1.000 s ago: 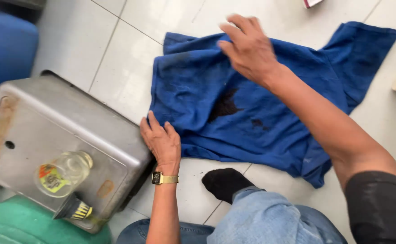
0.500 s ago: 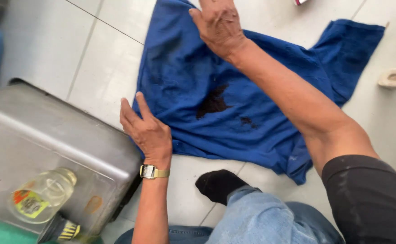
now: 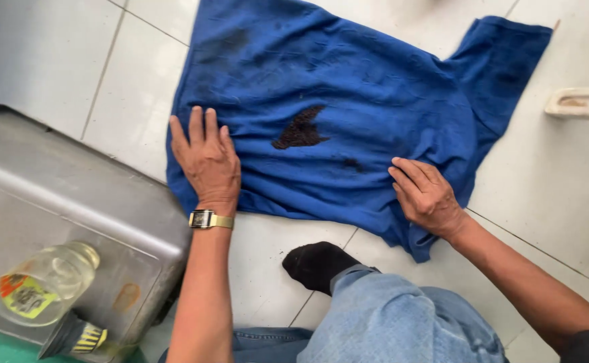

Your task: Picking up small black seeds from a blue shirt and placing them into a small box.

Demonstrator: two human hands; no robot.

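A blue shirt (image 3: 348, 94) lies spread on the white tiled floor, with a dark stain (image 3: 300, 129) near its middle and smaller dark spots beside it. My left hand (image 3: 205, 160), with a gold wristwatch on the wrist, presses flat on the shirt's near left edge, fingers apart. My right hand (image 3: 426, 195) rests flat on the shirt's near right part, close to the lower hem. Neither hand grips the cloth.
An overturned metal basin (image 3: 72, 202) sits at the left, with a clear glass jar (image 3: 42, 286) and a small dark brush (image 3: 72, 336) on it. My knee in jeans and a black sock (image 3: 314, 263) are in front. A pale plastic object (image 3: 582, 103) lies at the right.
My right hand came back from the shirt's far edge to its near right part. My left hand slid further onto the shirt. The camera moved in closer.
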